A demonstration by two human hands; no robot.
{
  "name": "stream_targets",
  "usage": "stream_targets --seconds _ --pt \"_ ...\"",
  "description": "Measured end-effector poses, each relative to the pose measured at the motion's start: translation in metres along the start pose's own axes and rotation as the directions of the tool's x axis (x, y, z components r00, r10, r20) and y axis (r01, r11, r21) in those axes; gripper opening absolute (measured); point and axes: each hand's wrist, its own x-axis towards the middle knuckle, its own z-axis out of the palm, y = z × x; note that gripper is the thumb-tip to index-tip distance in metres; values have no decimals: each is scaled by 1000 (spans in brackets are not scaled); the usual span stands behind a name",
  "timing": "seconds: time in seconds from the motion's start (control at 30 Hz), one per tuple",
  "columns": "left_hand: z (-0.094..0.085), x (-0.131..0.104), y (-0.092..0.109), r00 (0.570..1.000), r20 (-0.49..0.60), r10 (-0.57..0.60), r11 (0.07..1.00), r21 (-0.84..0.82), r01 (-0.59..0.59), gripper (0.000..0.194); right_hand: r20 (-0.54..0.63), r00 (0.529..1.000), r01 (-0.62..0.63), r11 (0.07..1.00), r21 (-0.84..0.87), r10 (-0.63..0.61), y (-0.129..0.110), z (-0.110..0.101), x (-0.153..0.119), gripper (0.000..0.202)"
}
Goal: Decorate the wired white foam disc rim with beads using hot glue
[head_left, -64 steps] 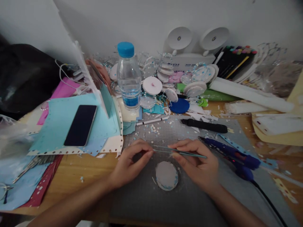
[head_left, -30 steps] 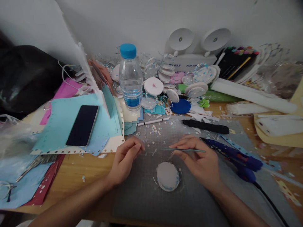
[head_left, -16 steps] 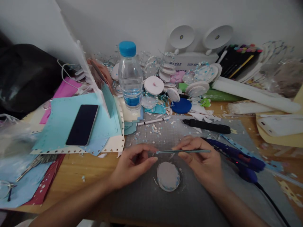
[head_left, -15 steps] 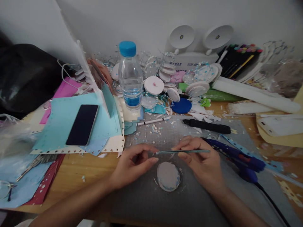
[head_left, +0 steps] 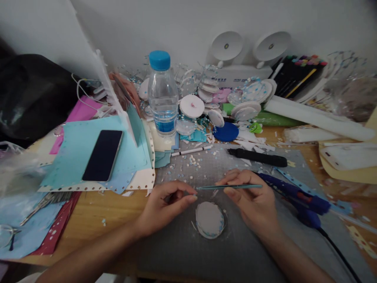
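Thin teal tweezers (head_left: 244, 186) lie between the thumb and fingers of my right hand (head_left: 256, 204), their tip pointing left. My left hand (head_left: 167, 204) has thumb and forefinger nearly together beside that tip; whatever is between them is too small to make out. Below and between both hands, a round pale disc (head_left: 209, 220) with small blue and white bits around its edge rests on the grey mat (head_left: 182, 251). Tiny paper pieces (head_left: 194, 160) are scattered beyond my hands.
A blue glue gun (head_left: 300, 198) with a black cable lies at the right. Behind are a black cutter (head_left: 257, 157), a white pen (head_left: 191, 151), a water bottle (head_left: 163, 98) and decorated discs (head_left: 191, 106). A phone (head_left: 103, 155) lies on teal sheets at the left.
The tweezers have tilted slightly and their tip has moved a little away from my left fingertips. My right thumb has shifted slightly to the right. The disc has stayed in place.
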Motion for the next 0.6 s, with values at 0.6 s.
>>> stream_targets --seconds 0.6 --pt "1 0 0 1000 7 -5 1000 -5 5 13 30 995 95 992 -81 -93 -13 5 2 9"
